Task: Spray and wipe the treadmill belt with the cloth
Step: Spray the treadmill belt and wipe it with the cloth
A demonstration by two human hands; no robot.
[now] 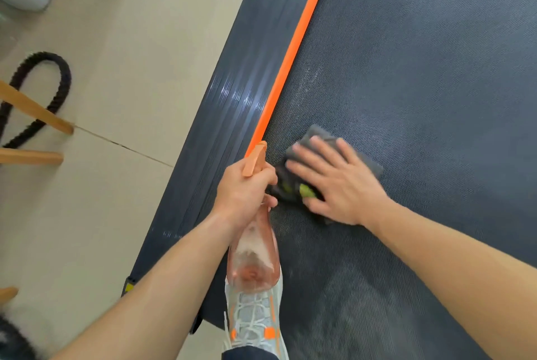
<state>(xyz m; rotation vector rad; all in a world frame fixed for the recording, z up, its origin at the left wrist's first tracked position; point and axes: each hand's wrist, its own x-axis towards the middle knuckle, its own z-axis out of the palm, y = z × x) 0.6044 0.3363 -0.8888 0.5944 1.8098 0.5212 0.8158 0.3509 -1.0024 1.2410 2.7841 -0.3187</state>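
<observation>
**gymrat_04:** Forearms fill the bottom of the shot, both bare, reaching down from the camera. What's the left hand [242, 191] got?

**beltcleaner:** It's wrapped tight around the neck of a spray bottle [254, 261]. Clear pinkish body with liquid inside, hanging base-down toward the camera, with a peach trigger head [255, 157] sticking out past the knuckles. The bottle sits right over a white sneaker with orange accents [255, 319], which is planted on the belt's near edge.

**gymrat_04:** And the cloth?

**beltcleaner:** The dark grey cloth [322, 153] is on the treadmill belt [421, 69], just beside the orange stripe [293, 49] that runs along the belt's left edge. The right hand [340, 182] lies flat on top of it, fingers spread, palm pressing it onto the belt, so it's not a pinch or a fist. There's something lime green [306, 191] peeking out by the thumb. It might be part of the cloth, but it's too blurry to say.

**gymrat_04:** Belt look wet?

**beltcleaner:** There's a pale hazy patch [357, 301] on the belt near the shoe. The ribbed side rail [232, 92] is left of the stripe, then beige floor [116, 69] with a black rope [55, 80] and wooden legs [37, 110].
</observation>
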